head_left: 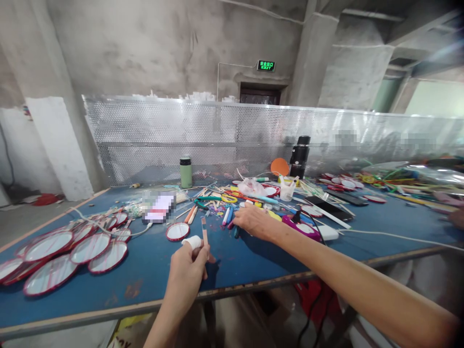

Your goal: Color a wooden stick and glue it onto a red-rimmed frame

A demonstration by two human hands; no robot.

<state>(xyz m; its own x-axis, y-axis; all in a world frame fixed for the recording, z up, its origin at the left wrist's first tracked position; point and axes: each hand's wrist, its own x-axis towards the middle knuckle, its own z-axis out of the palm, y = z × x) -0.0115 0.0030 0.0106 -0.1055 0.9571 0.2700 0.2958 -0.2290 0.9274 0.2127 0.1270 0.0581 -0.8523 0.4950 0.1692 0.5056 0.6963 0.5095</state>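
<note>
My left hand (187, 267), near the front of the blue table, is closed around a flat wooden stick (205, 233) held upright, with a dark band near its top. A white wrap (193, 241) covers one of its fingers. My right hand (255, 221) reaches over a cluster of markers, its fingers bent down and closed on a purple marker (232, 224); the fingertips are partly hidden. Just left of it lie blue and white markers (227, 215). Between the hands and the phone rests a small round red-rimmed disc (177, 231).
Overlapping red-rimmed discs (54, 245) cover the table's left side. A phone (159, 208) on a cable lies behind them. A green bottle (186, 173), a black flask (299, 158) and a white cup (287, 189) stand before a perforated metal screen (163, 130). A purple-framed item (300, 228) is right.
</note>
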